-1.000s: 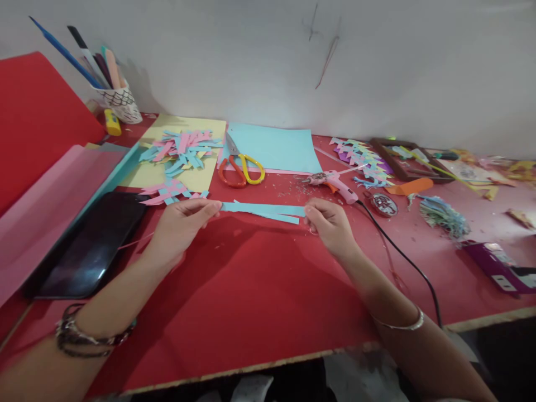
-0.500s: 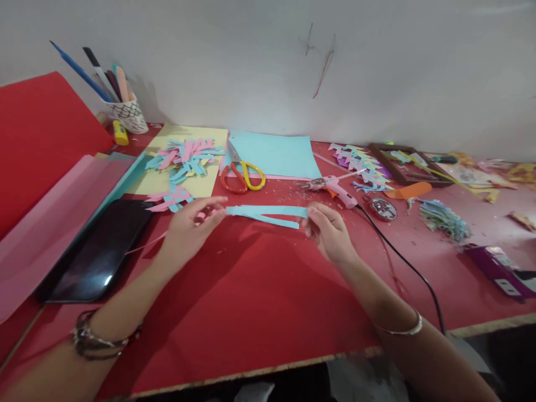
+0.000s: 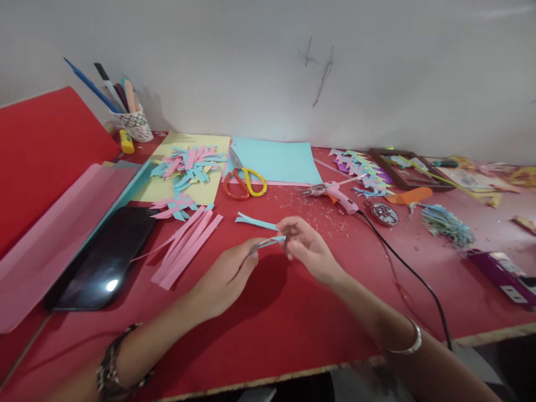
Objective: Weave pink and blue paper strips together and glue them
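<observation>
My left hand (image 3: 228, 276) is closed on light blue paper strips (image 3: 268, 242), which bend out from between its thumb and fingers. At their far end, my right hand (image 3: 307, 248) has its fingers curled in and pinches the tips. Another pair of blue strips (image 3: 255, 221) reaches leftward from just behind the right fingers; whether that hand holds them or they lie on the table I cannot tell. Left of my hands, several pink paper strips (image 3: 190, 251) lie side by side, below a woven pink and blue paper piece (image 3: 178, 206).
Behind stand scissors (image 3: 245, 181), a blue sheet (image 3: 276, 159) and a pile of woven strips (image 3: 190, 164). A pink glue gun (image 3: 339, 195) lies at right, its black cord (image 3: 408, 271) running to the front edge. A black phone (image 3: 103, 257) is at left, near a pen cup (image 3: 136, 124).
My left hand has moved right and toward me, uncovering the pink strips. The blue strips, stretched between both hands before, are now bent and partly separated. My right hand has shifted left.
</observation>
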Motion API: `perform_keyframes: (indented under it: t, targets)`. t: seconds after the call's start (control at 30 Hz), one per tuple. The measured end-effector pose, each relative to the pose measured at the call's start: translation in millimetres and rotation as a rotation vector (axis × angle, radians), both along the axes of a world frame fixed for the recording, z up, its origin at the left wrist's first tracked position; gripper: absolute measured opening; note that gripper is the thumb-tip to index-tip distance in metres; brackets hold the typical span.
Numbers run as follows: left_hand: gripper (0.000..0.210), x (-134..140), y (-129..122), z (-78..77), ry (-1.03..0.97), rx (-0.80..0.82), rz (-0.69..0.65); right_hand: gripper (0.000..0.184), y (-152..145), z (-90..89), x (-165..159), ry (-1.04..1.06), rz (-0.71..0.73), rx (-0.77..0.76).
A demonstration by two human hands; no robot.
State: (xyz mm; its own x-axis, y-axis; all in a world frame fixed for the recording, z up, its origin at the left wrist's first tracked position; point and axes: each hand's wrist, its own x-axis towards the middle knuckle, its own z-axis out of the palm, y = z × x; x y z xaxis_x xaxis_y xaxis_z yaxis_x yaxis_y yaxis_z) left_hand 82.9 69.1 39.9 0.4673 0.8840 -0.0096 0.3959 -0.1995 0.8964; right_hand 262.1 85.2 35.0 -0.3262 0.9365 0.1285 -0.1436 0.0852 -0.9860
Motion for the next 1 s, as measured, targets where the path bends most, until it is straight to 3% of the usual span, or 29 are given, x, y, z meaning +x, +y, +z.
perform_keyframes:
  t: [0.07,0.13,0.23,0.3,0.43,0.57,0.63,0.8,1.0]
  targets:
    - [0.036,1,-1,-0.3,-0.155,-0.197,-0.025,0.031,1,2.2,1,-0.050,0.031,0.089]
    - [0.036,1,0,-1.3,-0.266,-0.362,-0.071,0.015,0,3.9,0,-0.106,0.089,0.144]
    - [0.039,2,1,-2.1,-0.299,-0.479,-0.108,0.014,-1,4.2,0,-0.158,0.084,0.162]
    - [0.042,2,1,-1.8,-0.273,-0.506,-0.132,0.009,-1,3.2,-1,-0.159,0.044,0.155]
    - [0.044,1,1,-0.9,-0.244,-0.537,-0.197,0.030,0,1.6,-3,-0.125,-0.023,0.107]
    - [0.043,1,0,-0.8,-0.233,-0.578,-0.227,0.012,0,4.5,-5,-0.210,-0.013,0.021]
    - [0.042,1,0,-1.3,-0.247,-0.579,-0.223,0.015,0,6.3,-4,-0.262,0.015,0.010]
    - [0.038,2,1,-3.8,-0.233,-0.505,-0.175,0.018,-2,8.1,-4,-0.417,-0.055,0.108]
    - [0.036,4,0,-3.7,-0.172,-0.512,-0.192,0.030,-5,11.9,-5,-0.616,-0.004,0.229]
